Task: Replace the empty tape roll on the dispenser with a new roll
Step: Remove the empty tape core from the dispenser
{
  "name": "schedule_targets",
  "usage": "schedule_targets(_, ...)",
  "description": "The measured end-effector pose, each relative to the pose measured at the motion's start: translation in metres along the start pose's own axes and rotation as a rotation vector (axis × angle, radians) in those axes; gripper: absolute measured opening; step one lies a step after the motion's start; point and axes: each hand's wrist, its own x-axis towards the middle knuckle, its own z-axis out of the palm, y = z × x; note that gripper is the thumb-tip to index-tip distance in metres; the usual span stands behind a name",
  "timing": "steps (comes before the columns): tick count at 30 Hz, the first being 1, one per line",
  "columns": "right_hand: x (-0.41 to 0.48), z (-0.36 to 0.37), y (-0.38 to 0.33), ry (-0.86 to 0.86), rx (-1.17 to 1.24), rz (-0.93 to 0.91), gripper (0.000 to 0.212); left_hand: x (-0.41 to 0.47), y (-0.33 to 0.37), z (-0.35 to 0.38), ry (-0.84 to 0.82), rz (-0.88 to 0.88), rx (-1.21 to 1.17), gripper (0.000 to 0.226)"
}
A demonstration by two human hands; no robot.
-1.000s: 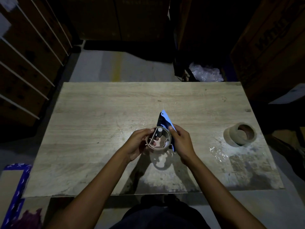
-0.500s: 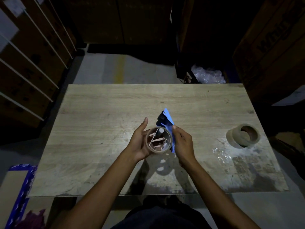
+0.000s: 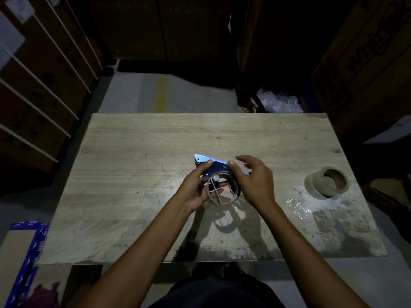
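A blue tape dispenser [image 3: 216, 166] is held just above the middle of the wooden table [image 3: 138, 174]. A bare brown cardboard core [image 3: 232, 188] sits on its white spoked hub. My left hand [image 3: 196, 186] grips the dispenser and core from the left, thumb on the blue body. My right hand [image 3: 253, 181] touches the core's right side with thumb and palm, its fingers spread above the table. A full brown tape roll [image 3: 327, 181] lies on the table at the right.
A scrap of clear film [image 3: 297, 206] lies on the table by the full roll. Stacked cardboard boxes [image 3: 40, 85] stand left, a large box [image 3: 367, 63] right. Crumpled plastic wrap [image 3: 279, 101] sits beyond the far edge. A blue-edged board [image 3: 26, 252] lies on the floor, lower left.
The dispenser has turned from pointing away to lying sideways, blue body toward the left. My right hand has shifted over the core's right side and its fingers have spread.
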Motion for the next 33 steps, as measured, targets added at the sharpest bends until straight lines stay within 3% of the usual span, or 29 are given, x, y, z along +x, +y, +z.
schedule_targets(2, -0.013, 0.0, -0.007, 0.1, -0.072, -0.132, 0.049, 0.0, 0.002, 0.0, 0.012, 0.039, -0.047, 0.028)
schedule_targets(5, -0.035, 0.008, -0.016, 0.102, -0.22, -0.218, 0.052, 0.0, 0.004, -0.001, 0.003, 0.056, -0.097, 0.028)
schedule_targets(8, -0.045, 0.019, -0.017, 0.062, -0.39, -0.167, 0.069, 0.001, 0.002, -0.001, 0.027, 0.079, -0.114, 0.022)
schedule_targets(12, -0.046, 0.034, -0.011, -0.095, -0.411, -0.031, 0.088, 0.006, -0.002, -0.004, 0.003, 0.07, -0.132, 0.023)
schedule_targets(16, -0.041, 0.045, -0.003, -0.091, -0.366, -0.017, 0.083, 0.006, -0.003, -0.009, -0.01, 0.103, -0.087, 0.015)
schedule_targets(21, -0.046, 0.044, -0.009, -0.046, -0.272, -0.068, 0.08, 0.008, -0.004, -0.018, 0.036, 0.147, 0.0, 0.034)
schedule_targets(24, -0.048, 0.04, -0.015, -0.031, -0.195, -0.096, 0.075, 0.012, -0.007, -0.026, 0.085, 0.141, -0.003, 0.032)
schedule_targets(28, -0.042, 0.04, -0.01, -0.062, 0.043, 0.061, 0.07, 0.022, -0.015, -0.041, 0.127, 0.082, 0.012, 0.031)
schedule_targets(33, -0.037, 0.047, 0.017, -0.055, 0.098, 0.187, 0.09, 0.037, -0.02, -0.05, 0.174, 0.006, 0.094, 0.024)
